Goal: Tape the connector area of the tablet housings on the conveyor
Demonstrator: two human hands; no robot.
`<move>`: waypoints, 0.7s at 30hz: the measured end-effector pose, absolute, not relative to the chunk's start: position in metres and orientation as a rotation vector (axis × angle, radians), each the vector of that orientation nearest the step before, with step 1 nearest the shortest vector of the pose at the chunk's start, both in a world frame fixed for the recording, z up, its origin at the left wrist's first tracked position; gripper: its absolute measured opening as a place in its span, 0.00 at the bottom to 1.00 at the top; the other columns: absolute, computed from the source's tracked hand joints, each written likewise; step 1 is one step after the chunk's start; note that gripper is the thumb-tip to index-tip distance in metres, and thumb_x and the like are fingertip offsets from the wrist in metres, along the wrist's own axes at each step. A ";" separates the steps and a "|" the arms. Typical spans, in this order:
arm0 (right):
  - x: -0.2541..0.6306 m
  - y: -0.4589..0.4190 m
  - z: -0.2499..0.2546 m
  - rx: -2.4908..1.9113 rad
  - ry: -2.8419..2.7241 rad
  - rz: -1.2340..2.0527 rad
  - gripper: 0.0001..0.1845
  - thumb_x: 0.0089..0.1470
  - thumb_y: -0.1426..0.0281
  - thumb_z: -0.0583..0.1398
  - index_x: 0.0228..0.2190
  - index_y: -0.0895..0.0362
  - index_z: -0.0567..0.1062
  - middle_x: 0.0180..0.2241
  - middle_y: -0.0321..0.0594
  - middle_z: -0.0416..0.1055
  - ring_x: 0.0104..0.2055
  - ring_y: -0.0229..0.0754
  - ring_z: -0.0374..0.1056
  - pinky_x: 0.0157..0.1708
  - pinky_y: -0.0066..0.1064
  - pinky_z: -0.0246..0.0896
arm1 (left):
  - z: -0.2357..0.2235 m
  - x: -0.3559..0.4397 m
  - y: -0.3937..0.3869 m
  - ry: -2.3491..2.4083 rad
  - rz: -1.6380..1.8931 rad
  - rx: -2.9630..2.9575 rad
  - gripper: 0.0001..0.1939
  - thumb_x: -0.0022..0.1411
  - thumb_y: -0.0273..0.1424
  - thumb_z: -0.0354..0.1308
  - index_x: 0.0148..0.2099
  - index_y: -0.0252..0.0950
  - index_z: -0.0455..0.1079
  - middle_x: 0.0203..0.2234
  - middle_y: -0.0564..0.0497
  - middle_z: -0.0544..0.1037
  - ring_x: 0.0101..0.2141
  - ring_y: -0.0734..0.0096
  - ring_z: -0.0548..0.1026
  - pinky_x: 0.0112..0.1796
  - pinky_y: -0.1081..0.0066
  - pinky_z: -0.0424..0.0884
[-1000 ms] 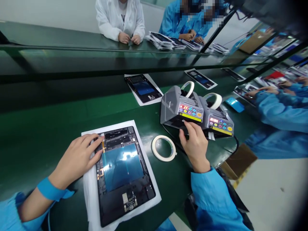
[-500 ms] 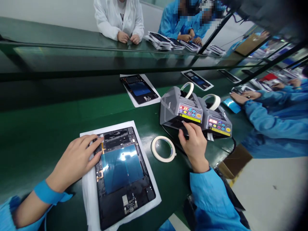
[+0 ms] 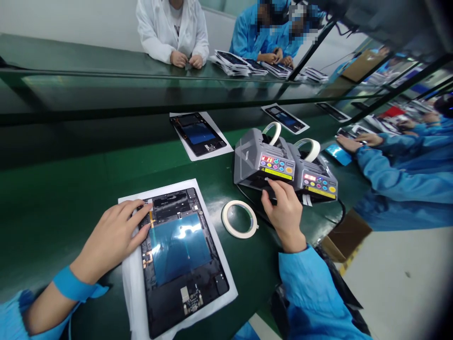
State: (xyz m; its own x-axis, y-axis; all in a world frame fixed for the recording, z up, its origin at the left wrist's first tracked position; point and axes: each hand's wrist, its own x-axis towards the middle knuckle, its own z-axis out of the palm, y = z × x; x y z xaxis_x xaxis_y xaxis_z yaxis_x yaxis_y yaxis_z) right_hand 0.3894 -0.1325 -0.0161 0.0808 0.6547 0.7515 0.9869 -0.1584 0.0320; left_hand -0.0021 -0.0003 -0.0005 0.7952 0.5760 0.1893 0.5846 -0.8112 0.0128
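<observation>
Rests the left hand over the top left corner of an opened tablet, with thumb and forefinger parted and fingertips touching the dark inner frame, near a thin orange ribbon. Holds the right hand at the front of a grey tape machine, forefinger tip up by the opening beside a tiny pale tip, thumb lower and apart, not pinched together. Has the tablet lying open side up on a soft, creased white sheet, showing a glossy blue rectangular panel, matte black edges and a small circuit board at the near end. Shows a flat, cream tape ring on the smooth green bench, between tablet and machine. Includes a second tape machine just beside the first, both angular and hard-shelled, with lit red digits, round coloured buttons and pale hoops of tape on top. Has another opened tablet farther back on white paper, and a brown cardboard box at the right, below bench height. Includes a person in a white coat across the bench, hands close together.
</observation>
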 end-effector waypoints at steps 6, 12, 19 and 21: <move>0.388 -0.133 -0.016 -1.930 -1.615 -0.863 0.19 0.56 0.71 0.56 0.50 0.57 0.70 0.42 0.46 0.72 0.44 0.45 0.69 0.42 0.35 0.67 | 0.001 -0.002 -0.001 -0.961 -0.305 -2.951 0.25 0.67 0.40 0.41 0.58 0.34 0.65 0.51 0.38 0.70 0.51 0.48 0.68 0.46 0.52 0.67; 0.388 -0.133 -0.018 -1.910 -1.618 -0.874 0.20 0.55 0.72 0.57 0.50 0.57 0.70 0.42 0.46 0.72 0.44 0.45 0.69 0.42 0.35 0.68 | 0.000 -0.002 -0.001 -0.963 -0.307 -2.946 0.24 0.67 0.40 0.41 0.58 0.33 0.65 0.51 0.38 0.70 0.50 0.48 0.68 0.46 0.52 0.67; 0.389 -0.133 -0.018 -1.885 -1.615 -0.846 0.10 0.54 0.71 0.58 0.40 0.58 0.74 0.41 0.47 0.71 0.44 0.45 0.69 0.42 0.36 0.68 | 0.000 -0.002 -0.001 -0.940 -0.306 -2.941 0.25 0.67 0.40 0.41 0.59 0.33 0.64 0.52 0.38 0.69 0.51 0.47 0.68 0.46 0.53 0.67; 0.389 -0.133 -0.018 -1.883 -1.607 -0.841 0.09 0.54 0.70 0.58 0.39 0.58 0.74 0.41 0.47 0.71 0.44 0.44 0.69 0.43 0.35 0.68 | 0.000 -0.002 -0.001 -0.942 -0.311 -2.937 0.25 0.68 0.40 0.41 0.58 0.33 0.65 0.51 0.38 0.70 0.50 0.47 0.68 0.46 0.53 0.67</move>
